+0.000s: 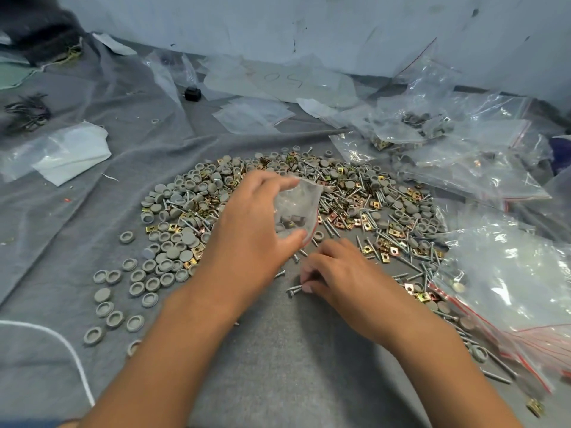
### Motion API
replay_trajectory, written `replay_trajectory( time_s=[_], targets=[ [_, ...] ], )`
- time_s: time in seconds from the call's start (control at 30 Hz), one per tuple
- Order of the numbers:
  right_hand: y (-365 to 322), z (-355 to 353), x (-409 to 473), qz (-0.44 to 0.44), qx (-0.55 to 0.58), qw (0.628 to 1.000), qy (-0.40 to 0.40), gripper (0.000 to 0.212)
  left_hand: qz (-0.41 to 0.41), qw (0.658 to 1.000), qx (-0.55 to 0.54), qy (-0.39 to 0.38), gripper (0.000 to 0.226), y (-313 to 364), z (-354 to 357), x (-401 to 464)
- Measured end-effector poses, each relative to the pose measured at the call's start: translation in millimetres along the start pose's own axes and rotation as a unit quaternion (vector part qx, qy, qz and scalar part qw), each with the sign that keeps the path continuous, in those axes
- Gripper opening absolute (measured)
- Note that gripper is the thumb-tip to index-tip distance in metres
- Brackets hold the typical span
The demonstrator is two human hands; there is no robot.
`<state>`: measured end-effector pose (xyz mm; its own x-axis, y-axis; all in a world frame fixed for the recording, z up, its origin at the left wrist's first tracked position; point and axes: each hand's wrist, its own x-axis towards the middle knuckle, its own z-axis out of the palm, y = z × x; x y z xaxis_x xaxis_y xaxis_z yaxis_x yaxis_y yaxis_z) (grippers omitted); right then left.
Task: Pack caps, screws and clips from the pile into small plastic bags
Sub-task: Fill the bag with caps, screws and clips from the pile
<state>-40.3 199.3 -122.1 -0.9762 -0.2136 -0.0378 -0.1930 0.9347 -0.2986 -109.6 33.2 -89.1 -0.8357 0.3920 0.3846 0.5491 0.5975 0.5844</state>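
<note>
A wide pile [355, 193] of grey round caps, silver screws and gold square clips lies on grey cloth. My left hand [256, 223] grips a small clear plastic bag [296, 208] with a red seal strip, held above the pile; a few grey caps sit inside it. My right hand [336, 273] is just below the bag, its fingers curled and pinching several screws [295, 289] whose tips stick out to the left near the cloth. Loose caps [136, 282] are scattered to the left of my forearm.
Clear red-striped bags lie heaped at the right [506, 291], with filled bags behind them [414, 131]. Flat empty bags [253, 114] and white paper [74, 156] lie further back. A white cord [71, 350] runs at lower left. A wall [309, 23] bounds the far side.
</note>
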Motion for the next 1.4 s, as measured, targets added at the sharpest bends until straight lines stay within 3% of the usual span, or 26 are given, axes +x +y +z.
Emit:
replay_trajectory(
  time_s=[0.07, 0.17, 0.27, 0.33, 0.43, 0.57, 0.63, 0.73, 0.87, 1.1, 1.3, 1.4],
  targets=[
    [3, -3, -1, 0.002, 0.033, 0.999, -0.011, 0.010, 0.003, 1.000, 0.004, -0.007, 0.067, -1, 1, 0],
    [11, -19, -8, 0.044, 0.186, 0.982, 0.012, 0.014, 0.008, 1.000, 0.010, -0.018, 0.068, -1, 1, -1],
    [8, -38, -16, 0.034, 0.310, 0.938, 0.151, 0.006, 0.012, 0.999, 0.007, -0.031, 0.070, 1, 0, -1],
    [1, -42, -13, -0.001, 0.286, 0.922, 0.260, 0.002, 0.017, 0.999, 0.005, -0.036, 0.070, 3, 1, -1],
    [-12, -39, 0, -0.023, 0.146, 0.930, 0.335, 0.012, 0.021, 0.999, -0.005, -0.043, 0.069, 6, 2, -2],
    [-6, -35, 3, 0.012, 0.217, 0.901, 0.376, 0.017, -0.002, 1.000, -0.008, -0.021, 0.068, 4, -1, 0],
    [8, -35, 0, 0.067, 0.222, 0.910, 0.344, 0.018, -0.028, 0.999, -0.022, 0.033, 0.068, 3, -6, 2],
    [31, -27, -1, 0.182, 0.106, 0.954, 0.211, 0.017, -0.040, 0.991, -0.060, 0.115, 0.066, 2, -13, 4],
    [42, -21, 3, 0.242, 0.015, 0.966, 0.092, 0.022, -0.035, 0.990, -0.053, 0.123, 0.066, 4, -14, 3],
    [50, -15, 10, 0.239, 0.023, 0.957, 0.163, 0.027, -0.019, 0.993, -0.040, 0.111, 0.066, 7, -10, 2],
    [47, -2, 29, 0.205, -0.034, 0.964, 0.164, 0.044, -0.015, 0.996, -0.037, 0.075, 0.067, 6, -6, 1],
    [50, -1, 31, 0.192, -0.066, 0.967, 0.150, 0.042, -0.016, 0.997, -0.033, 0.066, 0.067, 6, -5, 2]
  ],
)
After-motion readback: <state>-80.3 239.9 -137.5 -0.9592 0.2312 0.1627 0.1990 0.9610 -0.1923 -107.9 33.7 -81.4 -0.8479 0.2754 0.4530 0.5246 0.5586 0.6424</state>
